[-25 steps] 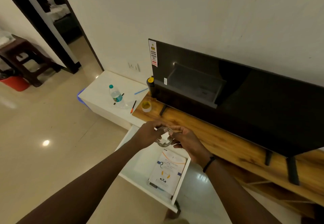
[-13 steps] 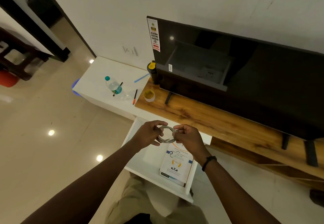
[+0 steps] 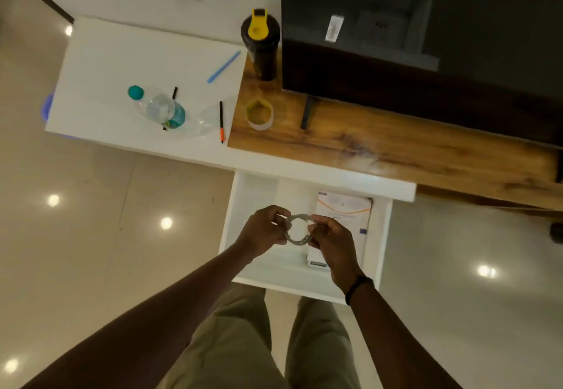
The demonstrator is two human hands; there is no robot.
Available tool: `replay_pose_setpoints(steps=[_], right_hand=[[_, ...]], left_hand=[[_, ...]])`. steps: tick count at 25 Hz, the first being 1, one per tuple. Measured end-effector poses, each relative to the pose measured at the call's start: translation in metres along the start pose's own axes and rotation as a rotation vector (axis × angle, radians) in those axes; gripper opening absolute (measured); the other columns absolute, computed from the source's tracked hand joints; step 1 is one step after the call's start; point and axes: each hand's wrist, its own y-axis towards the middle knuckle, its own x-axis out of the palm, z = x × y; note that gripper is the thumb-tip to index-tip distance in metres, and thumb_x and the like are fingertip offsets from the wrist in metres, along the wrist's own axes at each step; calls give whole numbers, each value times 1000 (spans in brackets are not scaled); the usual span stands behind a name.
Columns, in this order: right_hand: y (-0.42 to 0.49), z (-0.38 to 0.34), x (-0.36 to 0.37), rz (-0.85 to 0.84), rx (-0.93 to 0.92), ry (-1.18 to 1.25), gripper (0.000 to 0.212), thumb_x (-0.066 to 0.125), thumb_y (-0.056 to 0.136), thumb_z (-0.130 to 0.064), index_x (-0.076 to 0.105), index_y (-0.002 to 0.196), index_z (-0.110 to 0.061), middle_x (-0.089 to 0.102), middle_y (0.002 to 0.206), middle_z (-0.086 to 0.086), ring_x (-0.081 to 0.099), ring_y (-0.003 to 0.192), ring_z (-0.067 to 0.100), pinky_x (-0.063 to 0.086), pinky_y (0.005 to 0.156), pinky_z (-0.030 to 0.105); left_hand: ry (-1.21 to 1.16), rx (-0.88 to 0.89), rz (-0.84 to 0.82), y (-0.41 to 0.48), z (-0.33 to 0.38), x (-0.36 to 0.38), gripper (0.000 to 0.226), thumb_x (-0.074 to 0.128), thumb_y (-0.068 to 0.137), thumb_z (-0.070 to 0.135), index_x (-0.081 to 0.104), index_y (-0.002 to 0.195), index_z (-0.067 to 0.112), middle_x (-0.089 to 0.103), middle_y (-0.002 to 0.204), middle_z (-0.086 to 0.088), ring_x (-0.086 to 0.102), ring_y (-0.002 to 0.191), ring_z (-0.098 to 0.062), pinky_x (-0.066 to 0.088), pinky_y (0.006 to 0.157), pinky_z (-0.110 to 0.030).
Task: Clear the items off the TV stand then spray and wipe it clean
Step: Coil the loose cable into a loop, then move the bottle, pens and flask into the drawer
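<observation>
The view has tipped down and both hands now sit over the open drawer, where the left hand and right hand pinch opposite sides of the coiled cable with curled fingers, probably keeping its loops together for stowing, off the TV stand

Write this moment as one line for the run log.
left grip: holds cable coil | right grip: holds same coil | coil: above open drawer | on TV stand: shaker, tape roll
</observation>
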Motion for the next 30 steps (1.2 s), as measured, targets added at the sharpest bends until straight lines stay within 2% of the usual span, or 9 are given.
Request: replay_pose_setpoints(steps=[4,7,11,15,20,23,25,28,30], right_hand=[[116,72,46,149,19,-81,13,72,93,-11,72,100,-22,75,92,4,72,80,23,62,81,42],[203,114,66,217,20,-118,11,68,93,-11,70,96,-22,74,86,7,68,65,18,61,72,39],[301,165,84,303,-38,-239,11,61,96,-13,68,98,-20,75,94,8,73,86,31,60,83,48],[343,190,89,308,-112,-331,10,60,97,-14,67,105,-13,73,101,8,72,92,33,57,86,49],[320,169,80,282,-111,-404,22,61,99,-15,65,119,-7,68,114,11,68,101,33,54,94,49],[260,130,80,210,-312,-465,19,63,99,-14,68,117,-9,69,115,5,65,87,17,55,88,46],[221,94,84,169,-485,-466,19,65,99,-15,68,117,-12,68,116,0,65,81,12,57,80,41],[191,33,96,155,-624,-393,23,68,99,-21,66,121,-18,65,117,-9,66,83,9,58,74,31],[186,-11,112,156,-671,-340,30,70,97,-23,64,125,-17,63,121,-7,66,91,12,58,76,31]], left_hand=[[-30,-69,125,105,-83,13,28,75,87,2,68,112,12,75,102,-6,75,95,-24,64,83,-42],[-15,-62,181,186,-126,31,28,73,87,1,69,113,9,73,115,-5,68,112,-18,58,96,-42],[68,35,132,286,-165,55,36,63,91,-1,69,126,5,69,131,-6,62,125,-19,48,108,-37],[64,33,82,334,-183,67,44,56,94,0,66,134,13,66,137,1,58,129,-15,45,110,-32],[132,52,93,315,-175,60,38,59,99,10,61,137,16,62,141,1,56,129,-16,43,102,-23],[114,93,206,262,-149,40,29,59,100,15,67,126,21,70,125,4,65,102,-10,45,88,-19],[48,194,266,221,-122,18,26,57,100,10,70,118,25,72,117,13,64,90,0,48,82,-18],[11,349,405,182,-81,-22,29,56,99,3,71,108,26,72,111,20,66,101,0,50,85,-13],[13,433,569,177,-58,-56,26,58,98,1,72,107,20,73,109,13,67,102,-3,52,87,-16]])
